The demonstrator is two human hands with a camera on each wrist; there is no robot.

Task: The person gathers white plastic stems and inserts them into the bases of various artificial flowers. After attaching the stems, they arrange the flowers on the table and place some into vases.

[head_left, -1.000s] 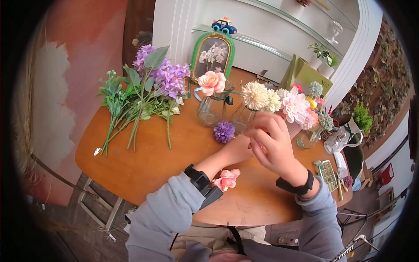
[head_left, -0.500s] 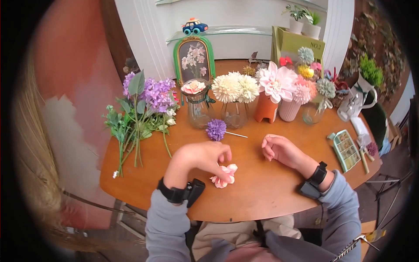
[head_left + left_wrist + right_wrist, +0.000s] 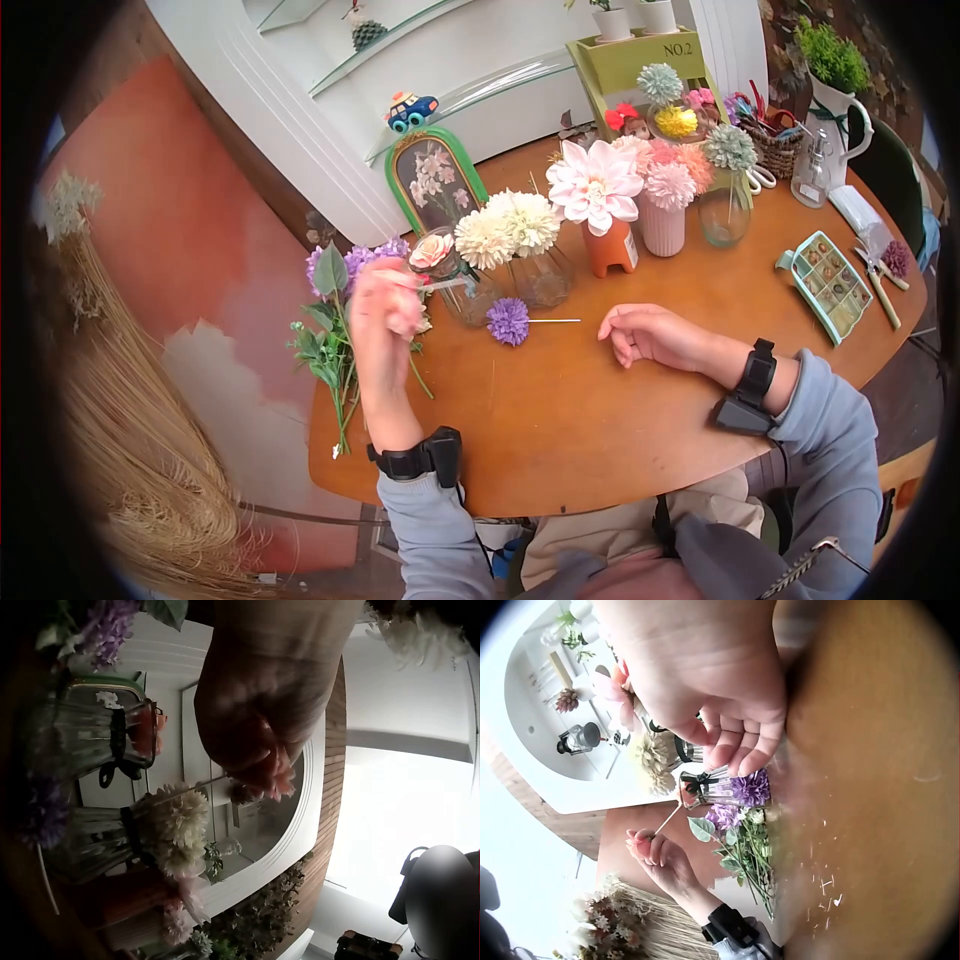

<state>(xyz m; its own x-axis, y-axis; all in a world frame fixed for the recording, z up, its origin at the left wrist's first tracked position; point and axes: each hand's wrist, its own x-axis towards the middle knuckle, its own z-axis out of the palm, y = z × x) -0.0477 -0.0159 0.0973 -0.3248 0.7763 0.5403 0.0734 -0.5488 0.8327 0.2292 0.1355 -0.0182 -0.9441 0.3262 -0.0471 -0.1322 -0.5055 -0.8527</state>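
Observation:
Raised above the table's left part, my left hand (image 3: 378, 340) pinches a pink flower (image 3: 280, 778) whose thin pale stem (image 3: 667, 820) points toward the glass vases. Behind that stem, a peach rose (image 3: 431, 251) sits in a glass vase (image 3: 474, 302) with a dark ribbon. Cream blooms (image 3: 522, 222) top the neighbouring vase. A purple pompom flower (image 3: 508, 321) with a white stem lies on the table between my hands. My right hand (image 3: 655, 336) is beside it, holding nothing, its fingers loosely curled.
Purple and green stems (image 3: 335, 350) lie at the left. Behind my right hand stand an orange vase (image 3: 608, 252) and a pink ribbed vase (image 3: 663, 230). A green compartment tray (image 3: 828, 285) and pliers (image 3: 882, 290) are at the right.
My left hand has picked up the pink flower from the table and carried it up and left. My right hand has moved away from the left one and is now low over the table.

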